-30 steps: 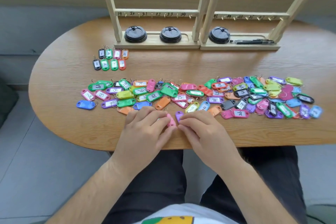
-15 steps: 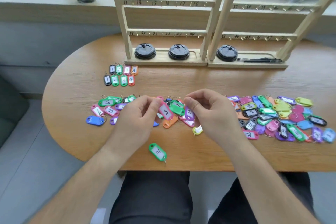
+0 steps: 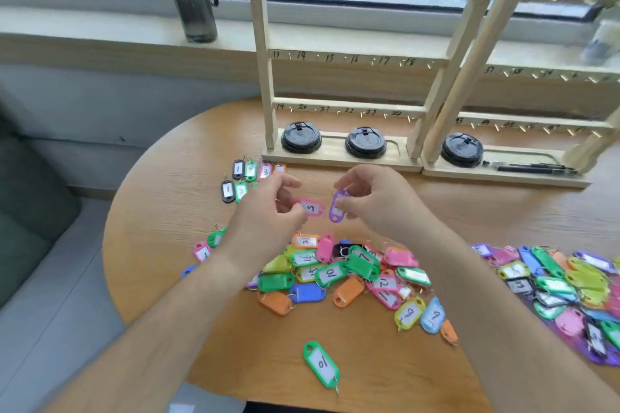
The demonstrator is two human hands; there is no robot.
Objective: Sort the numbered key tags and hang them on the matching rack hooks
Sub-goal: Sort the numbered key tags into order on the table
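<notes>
Lone green tag (image 3: 321, 364) lies nearest the table (image 3: 161, 231) edge, ring end toward the person. Beyond the heap (image 3: 335, 273), both hands are above the table, close together. Left hand (image 3: 268, 211) pinches a pink tag (image 3: 311, 207), long axis crosswise. Right hand (image 3: 379, 201) pinches a purple tag (image 3: 336, 206), long axis upright, ring uppermost. Rack (image 3: 345, 104) stands behind.

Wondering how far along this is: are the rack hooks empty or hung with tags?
Empty: the hooks in view are bare; tags lie on the table.
</notes>
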